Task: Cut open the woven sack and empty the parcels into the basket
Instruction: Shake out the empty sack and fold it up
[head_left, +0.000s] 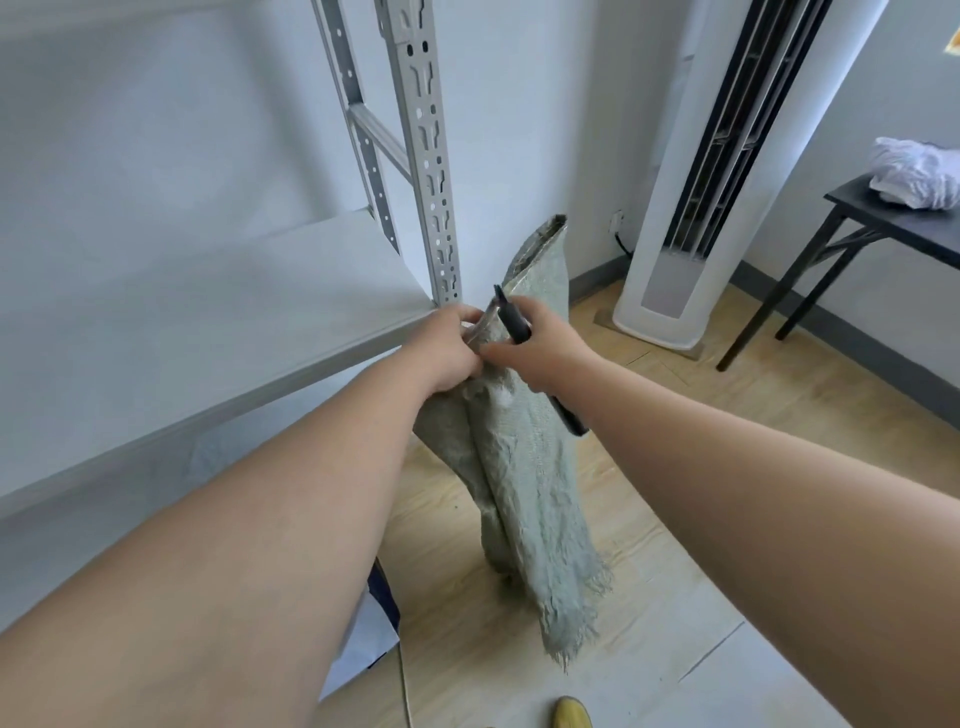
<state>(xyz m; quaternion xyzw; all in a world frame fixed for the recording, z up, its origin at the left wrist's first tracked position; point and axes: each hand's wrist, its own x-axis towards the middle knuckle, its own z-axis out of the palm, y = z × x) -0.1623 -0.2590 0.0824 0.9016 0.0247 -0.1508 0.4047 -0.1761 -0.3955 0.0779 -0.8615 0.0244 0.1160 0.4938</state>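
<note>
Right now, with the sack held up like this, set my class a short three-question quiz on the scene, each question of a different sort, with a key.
1. True or false: the woven sack lies flat on the metal shelf.
2. Which of the hands holds the black cutting tool? A) left hand B) right hand C) neither
3. Fill in: the sack's frayed lower end hangs over the wooden ______.

Key
1. False: both hands hold it up beside the shelf.
2. B: the right hand grips the tool at the sack's bunched neck, which the left hand pinches.
3. floor.
</note>
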